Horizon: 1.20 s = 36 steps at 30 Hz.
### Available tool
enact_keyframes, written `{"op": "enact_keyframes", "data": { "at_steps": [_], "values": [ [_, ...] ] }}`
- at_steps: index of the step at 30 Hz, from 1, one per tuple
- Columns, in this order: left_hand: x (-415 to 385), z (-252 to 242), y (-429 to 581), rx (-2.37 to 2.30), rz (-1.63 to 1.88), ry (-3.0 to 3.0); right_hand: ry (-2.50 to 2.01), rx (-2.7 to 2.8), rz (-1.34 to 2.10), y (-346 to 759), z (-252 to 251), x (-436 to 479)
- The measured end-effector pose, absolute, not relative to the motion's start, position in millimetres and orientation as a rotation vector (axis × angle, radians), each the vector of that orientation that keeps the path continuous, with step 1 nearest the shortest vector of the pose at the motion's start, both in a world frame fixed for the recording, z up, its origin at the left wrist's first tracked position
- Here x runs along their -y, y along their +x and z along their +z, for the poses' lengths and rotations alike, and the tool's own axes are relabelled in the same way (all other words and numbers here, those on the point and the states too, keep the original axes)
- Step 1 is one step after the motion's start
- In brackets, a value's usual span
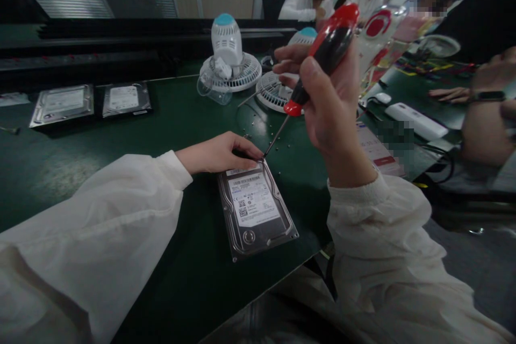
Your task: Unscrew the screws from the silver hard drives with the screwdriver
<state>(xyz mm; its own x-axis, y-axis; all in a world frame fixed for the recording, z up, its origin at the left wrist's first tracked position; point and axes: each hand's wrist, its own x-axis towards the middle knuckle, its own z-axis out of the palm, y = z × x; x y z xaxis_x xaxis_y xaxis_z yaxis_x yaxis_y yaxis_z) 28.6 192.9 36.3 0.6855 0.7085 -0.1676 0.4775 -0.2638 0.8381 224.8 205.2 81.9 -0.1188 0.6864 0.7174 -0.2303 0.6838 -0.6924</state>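
Head view: the right hand (332, 99) is closed around the red and black handle of a screwdriver (334, 43), with the thumb laid along the handle. The shaft slants down and to the left; its tip meets the far right corner of a hard drive (256, 207). The left hand (217, 155) lies at the far end of this drive, its thumb on the top face and its fingertips just beside the shaft tip. Whether these fingertips pinch the drive or the tip cannot be determined. The hard drive lies flat, label upward, on the green tabletop (177, 263), near the front edge.

Small loose screws (288, 146) are scattered beyond the drive. Farther back stand a white fan (226, 37) with a blue cap and, partly hidden by the right hand, a second fan (272, 91). A clear cup (220, 91) is beside the first fan. Two other drives, one silver (62, 102) and one darker (124, 99), lie at the far left. On the right are a white power strip (416, 121) and a co-worker's wrist with a dark watch (489, 95).
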Motion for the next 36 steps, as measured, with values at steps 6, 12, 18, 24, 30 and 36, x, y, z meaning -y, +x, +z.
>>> {"op": "enact_keyframes", "data": {
  "at_steps": [6, 12, 18, 24, 30, 36],
  "values": [
    [-191.1, 38.1, 29.8, -0.936, 0.289, 1.901, -0.381, 1.471, 0.923, 226.9, 86.1, -201.0],
    [-191.0, 39.5, 29.7, -0.926, 0.28, 1.882, -0.492, 1.453, 0.714, 223.2, 87.4, -195.3],
    [-192.0, 37.6, 29.4, -0.915, 0.297, 1.927, -0.421, 1.475, 0.936, 229.9, 86.8, -200.9],
    [-192.1, 36.3, 29.6, -0.918, 0.301, 1.899, -0.456, 1.46, 0.813, 222.0, 86.0, -197.6],
    [-193.5, 35.8, 28.4, -0.899, 0.294, 1.927, -0.405, 1.428, 0.917, 224.0, 86.0, -199.3],
    [-194.4, 34.6, 27.3, -0.92, 0.268, 1.902, -0.433, 1.473, 0.87, 225.3, 86.4, -198.5]
  ]
}}
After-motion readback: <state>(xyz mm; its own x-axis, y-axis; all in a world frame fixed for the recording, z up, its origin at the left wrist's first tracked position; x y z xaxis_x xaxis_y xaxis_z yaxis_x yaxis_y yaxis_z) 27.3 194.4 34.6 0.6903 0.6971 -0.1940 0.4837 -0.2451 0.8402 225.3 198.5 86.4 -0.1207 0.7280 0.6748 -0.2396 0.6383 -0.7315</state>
